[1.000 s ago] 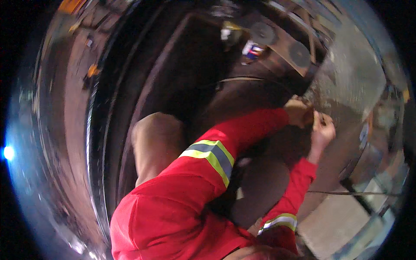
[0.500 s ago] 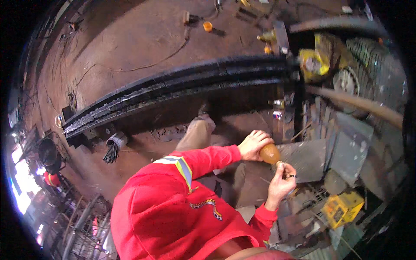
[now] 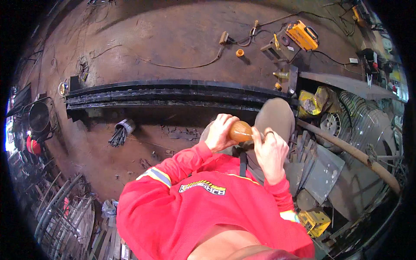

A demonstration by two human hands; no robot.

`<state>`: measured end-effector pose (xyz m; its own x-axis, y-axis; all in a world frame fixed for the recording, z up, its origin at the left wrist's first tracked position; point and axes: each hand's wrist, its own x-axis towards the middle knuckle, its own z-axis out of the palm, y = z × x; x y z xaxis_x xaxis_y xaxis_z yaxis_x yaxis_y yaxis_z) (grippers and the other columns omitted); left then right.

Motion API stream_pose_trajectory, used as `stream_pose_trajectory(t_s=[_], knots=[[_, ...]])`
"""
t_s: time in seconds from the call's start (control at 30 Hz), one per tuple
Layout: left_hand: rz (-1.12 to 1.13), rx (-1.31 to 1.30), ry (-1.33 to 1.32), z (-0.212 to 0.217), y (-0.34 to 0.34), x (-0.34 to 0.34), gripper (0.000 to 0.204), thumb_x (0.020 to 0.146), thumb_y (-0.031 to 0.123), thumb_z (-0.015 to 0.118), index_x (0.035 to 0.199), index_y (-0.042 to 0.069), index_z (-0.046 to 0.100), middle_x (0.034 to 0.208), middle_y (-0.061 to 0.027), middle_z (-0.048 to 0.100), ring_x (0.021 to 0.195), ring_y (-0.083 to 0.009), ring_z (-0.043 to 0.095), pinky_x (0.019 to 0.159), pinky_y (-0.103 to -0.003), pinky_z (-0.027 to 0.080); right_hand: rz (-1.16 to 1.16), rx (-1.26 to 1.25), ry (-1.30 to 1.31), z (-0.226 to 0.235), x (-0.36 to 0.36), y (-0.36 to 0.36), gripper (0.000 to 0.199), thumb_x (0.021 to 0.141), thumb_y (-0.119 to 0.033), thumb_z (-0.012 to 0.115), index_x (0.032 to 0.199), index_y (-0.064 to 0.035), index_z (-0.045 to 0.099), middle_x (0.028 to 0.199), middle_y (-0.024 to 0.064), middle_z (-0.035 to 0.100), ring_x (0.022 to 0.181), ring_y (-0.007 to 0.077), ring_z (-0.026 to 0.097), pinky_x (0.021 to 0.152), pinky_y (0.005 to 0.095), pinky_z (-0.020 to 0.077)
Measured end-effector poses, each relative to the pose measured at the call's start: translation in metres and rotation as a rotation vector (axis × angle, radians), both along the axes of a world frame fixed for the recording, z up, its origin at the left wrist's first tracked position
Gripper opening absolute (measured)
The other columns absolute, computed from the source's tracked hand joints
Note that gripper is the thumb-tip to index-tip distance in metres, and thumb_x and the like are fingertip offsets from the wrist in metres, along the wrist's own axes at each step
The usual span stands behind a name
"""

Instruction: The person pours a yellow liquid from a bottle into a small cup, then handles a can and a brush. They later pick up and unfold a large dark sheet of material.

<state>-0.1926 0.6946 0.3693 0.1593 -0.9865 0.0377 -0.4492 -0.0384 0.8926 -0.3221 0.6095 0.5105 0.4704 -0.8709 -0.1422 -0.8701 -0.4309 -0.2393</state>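
Observation:
Just in front of my chest is a rounded, amber-brown bottle (image 3: pixel 241 131), lying nearly sideways and tapering toward the right. My left hand (image 3: pixel 222 133) is wrapped round its wide end. At its narrow end, my right hand (image 3: pixel 271 152) has thumb and fingers pinched together; they hide the tip, so any cap cannot be made out. A dark ring shows on a right-hand finger. My bent knee (image 3: pixel 276 121) rises behind the bottle, close to the long black metal beam (image 3: pixel 173 94).
A pot of thin rods (image 3: pixel 126 126) lies tipped at left. Beyond the beam are a small orange cup (image 3: pixel 240 53), a cable (image 3: pixel 186 67) and a yellow machine (image 3: pixel 302 35). To the right lie a rusty pipe (image 3: pixel 342 145), metal sheets (image 3: pixel 325 171) and a yellow box (image 3: pixel 314 222).
The view has turned, and the beam now runs level across it. Both hands with the bottle have come from my right side to before my chest. My knee has come into view beside the beam.

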Motion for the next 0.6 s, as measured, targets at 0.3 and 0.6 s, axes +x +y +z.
stream_pose_trajectory(t_s=[0.3, 0.6], knots=[[0.351, 0.004, -0.077, 0.017, -0.014, 0.137, 0.073, 0.049, 0.02, 0.089, 0.112, 0.006, 0.054, 0.103, -0.0116, 0.059, 0.096, -0.0278, 0.058, 0.086, -0.037, 0.048, 0.597, 0.048, -0.554, -0.033, 0.152, -0.076, 0.025, 0.079, -0.027, 0.066, 0.066, -0.0071, 0.059, 0.064, 0.0076, 0.059, 0.059, 0.0241, 0.06, 0.056, 0.0364, 0.0478], [0.619, 0.224, 0.626, -0.097, -0.175, 0.303, 0.048, 0.065, 0.012, 0.081, 0.104, 0.004, 0.055, 0.097, -0.0099, 0.061, 0.092, -0.0223, 0.059, 0.081, -0.034, 0.049, 0.779, 0.232, -0.506, -0.167, 0.349, -0.275, 0.02, 0.073, -0.025, 0.061, 0.062, -0.0087, 0.057, 0.062, 0.0067, 0.058, 0.059, 0.0226, 0.061, 0.055, 0.0368, 0.0475]])
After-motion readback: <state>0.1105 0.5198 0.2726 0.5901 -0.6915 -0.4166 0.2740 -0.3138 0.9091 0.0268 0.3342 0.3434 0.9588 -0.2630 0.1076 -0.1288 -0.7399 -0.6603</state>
